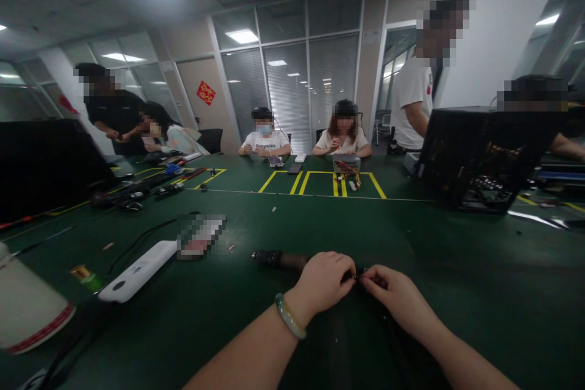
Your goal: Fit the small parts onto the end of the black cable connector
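A dark cylindrical tool (pixel 281 259) with a narrow metal tip lies across the green table, its tip pointing left. My left hand (pixel 326 277), with a jade bangle (pixel 290 317) at the wrist, is closed over the tool's right part, fingers curled toward its end. Right beside it, my right hand (pixel 388 286) is closed in a pinch, its fingertips almost meeting those of the left. Something small and dark sits between the two sets of fingertips, too small to make out. What looks like a dark cable runs down below the right hand.
To the left are a white power strip (pixel 139 271), a phone (pixel 202 236), a green-and-gold bottle (pixel 86 278) and a paper cup (pixel 30 304). A black computer case (pixel 475 158) stands right. Across the table (pixel 228 329), people sit near a power supply (pixel 347 164) with loose wires.
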Action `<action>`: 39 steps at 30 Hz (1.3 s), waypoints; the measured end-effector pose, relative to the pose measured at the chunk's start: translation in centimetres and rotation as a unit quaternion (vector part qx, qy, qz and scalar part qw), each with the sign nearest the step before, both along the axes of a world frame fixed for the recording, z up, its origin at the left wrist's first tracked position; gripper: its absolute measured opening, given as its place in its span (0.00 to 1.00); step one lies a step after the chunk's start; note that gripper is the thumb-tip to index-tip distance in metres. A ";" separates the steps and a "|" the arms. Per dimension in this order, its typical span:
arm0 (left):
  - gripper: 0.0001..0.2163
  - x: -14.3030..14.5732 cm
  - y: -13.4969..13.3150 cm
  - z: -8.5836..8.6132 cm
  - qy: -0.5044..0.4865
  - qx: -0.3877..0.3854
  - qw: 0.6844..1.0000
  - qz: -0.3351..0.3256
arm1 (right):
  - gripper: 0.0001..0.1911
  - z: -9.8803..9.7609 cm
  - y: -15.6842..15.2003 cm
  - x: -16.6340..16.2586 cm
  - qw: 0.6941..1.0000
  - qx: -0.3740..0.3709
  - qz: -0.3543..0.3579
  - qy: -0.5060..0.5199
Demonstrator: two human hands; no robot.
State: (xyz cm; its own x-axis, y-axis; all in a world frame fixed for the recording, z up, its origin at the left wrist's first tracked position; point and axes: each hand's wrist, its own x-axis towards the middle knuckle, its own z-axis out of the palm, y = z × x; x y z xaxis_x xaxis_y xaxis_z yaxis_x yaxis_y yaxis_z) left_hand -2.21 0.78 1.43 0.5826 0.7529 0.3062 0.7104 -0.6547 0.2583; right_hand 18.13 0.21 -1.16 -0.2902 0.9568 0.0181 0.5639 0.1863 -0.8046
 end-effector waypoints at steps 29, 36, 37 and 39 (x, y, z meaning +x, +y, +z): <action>0.04 0.3 0.2 -0.8 0.012 0.037 0.999 0.021 | 0.11 0.1 1.3 0.1 0.998 -0.012 0.015 -0.055; 0.04 0.3 0.2 -0.5 0.014 0.024 0.999 0.020 | 0.11 -0.4 0.8 0.2 0.999 0.015 0.007 -0.043; 0.03 0.3 0.2 -0.5 0.013 0.022 0.999 0.019 | 0.11 -0.3 0.8 0.2 0.999 0.013 0.008 -0.042; 0.03 0.2 0.2 -0.5 0.006 0.021 1.000 0.014 | 0.11 -0.2 0.8 0.2 0.999 0.011 0.010 -0.039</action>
